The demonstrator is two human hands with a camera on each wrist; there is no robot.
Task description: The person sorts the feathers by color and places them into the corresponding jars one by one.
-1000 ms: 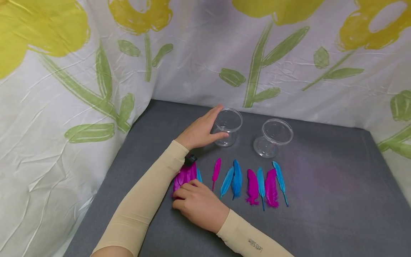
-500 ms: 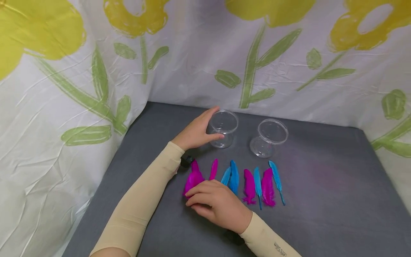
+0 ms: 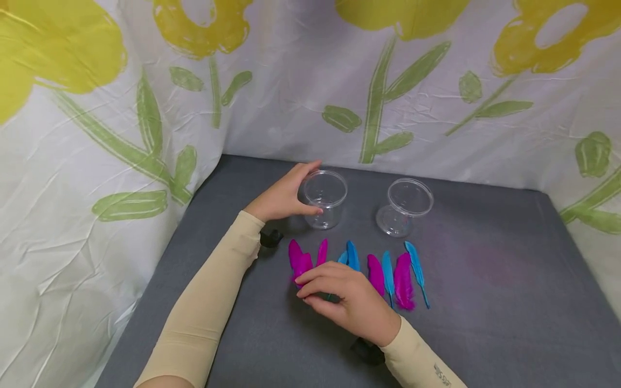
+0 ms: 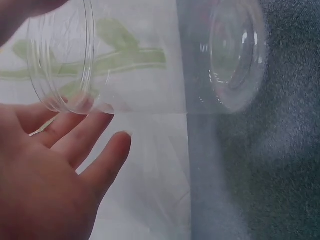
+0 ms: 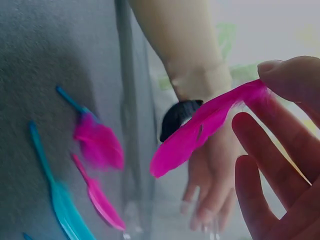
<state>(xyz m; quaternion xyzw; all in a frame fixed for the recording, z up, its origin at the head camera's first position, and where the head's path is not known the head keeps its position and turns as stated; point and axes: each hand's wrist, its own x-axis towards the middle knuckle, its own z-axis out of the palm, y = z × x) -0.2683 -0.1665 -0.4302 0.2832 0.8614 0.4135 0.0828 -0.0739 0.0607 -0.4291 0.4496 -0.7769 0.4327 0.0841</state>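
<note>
My left hand (image 3: 281, 196) grips a clear plastic cup (image 3: 330, 213) near its rim, thumb on the near side and fingers on the far side. In the left wrist view the cup (image 4: 150, 65) looks see-through, with nothing visible inside. My right hand (image 3: 356, 304) pinches a magenta feather (image 5: 200, 131) at its quill end, between thumb and index finger, raised over the table. Below it lie another magenta feather (image 5: 102, 142), partly over a blue one, and a small narrow magenta feather (image 5: 104, 202). My right hand hides parts of the row in the head view.
A second clear cup (image 3: 409, 198), with a wide rim and narrower foot, stands right of the first. Blue feathers (image 3: 352, 256) and magenta feathers (image 3: 404, 283) lie in a row on the grey cloth (image 3: 485, 302). A flowered curtain (image 3: 281, 108) hangs behind and at the sides.
My right hand has lifted the magenta feather from the pile at the left and moved rightward with it. My left hand has shifted the cup left and slightly nearer.
</note>
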